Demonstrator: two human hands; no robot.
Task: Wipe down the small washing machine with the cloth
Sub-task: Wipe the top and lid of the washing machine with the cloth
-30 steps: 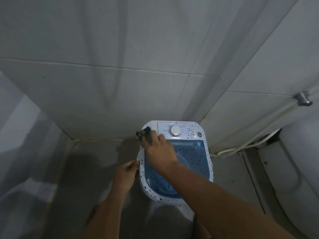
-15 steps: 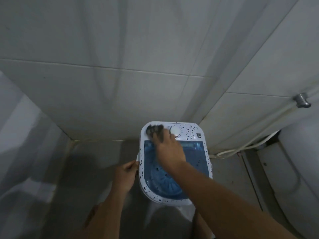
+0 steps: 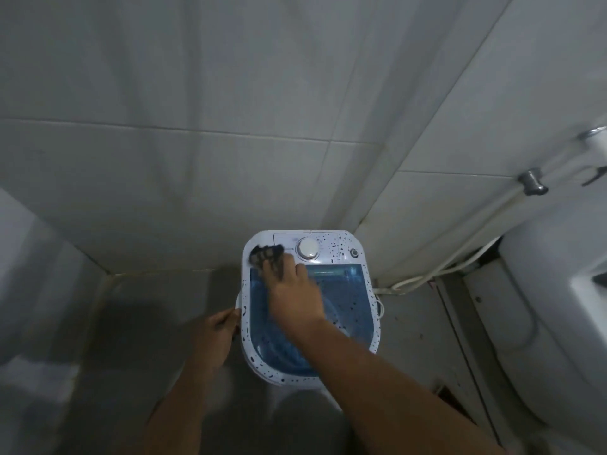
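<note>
A small white washing machine (image 3: 341, 247) with a translucent blue lid stands on the floor in the wall corner, speckled with dark spots. Its white dial (image 3: 307, 247) sits on the back panel. My right hand (image 3: 292, 290) reaches over the lid and presses a dark cloth (image 3: 266, 252) onto the back-left corner of the top, left of the dial. My left hand (image 3: 218, 330) grips the machine's left edge.
Grey tiled walls meet behind the machine. A white hose (image 3: 437, 270) runs along the right wall from a metal fitting (image 3: 532, 182) down to the floor. A white toilet (image 3: 558, 323) stands at the right. Bare grey floor lies to the left.
My right hand swept the cloth from the machine's back-left corner toward the dial, then back left. My left hand stayed on the left edge.
</note>
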